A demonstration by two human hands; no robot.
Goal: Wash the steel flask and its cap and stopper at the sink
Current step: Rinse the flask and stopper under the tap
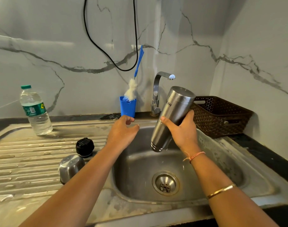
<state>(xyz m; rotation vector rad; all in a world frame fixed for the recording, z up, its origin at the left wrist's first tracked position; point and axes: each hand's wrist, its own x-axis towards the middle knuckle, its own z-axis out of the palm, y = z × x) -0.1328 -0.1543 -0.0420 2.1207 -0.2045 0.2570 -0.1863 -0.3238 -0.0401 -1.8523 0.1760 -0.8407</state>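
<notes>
Head view: the right hand (182,130) grips the steel flask (171,117) mouth-down over the sink (221,161); wet steel could slip and bang the basin. Left hand (122,133), loosely open and empty, reaches toward the bottle brush (131,90) in its blue cup (128,106). Tap (161,89) crowds the flask; cap (71,167) and stopper (84,147) wait on the drainboard (25,158).

Brushed steel flask (176,112); stained, dull metal sink (221,161).
</notes>
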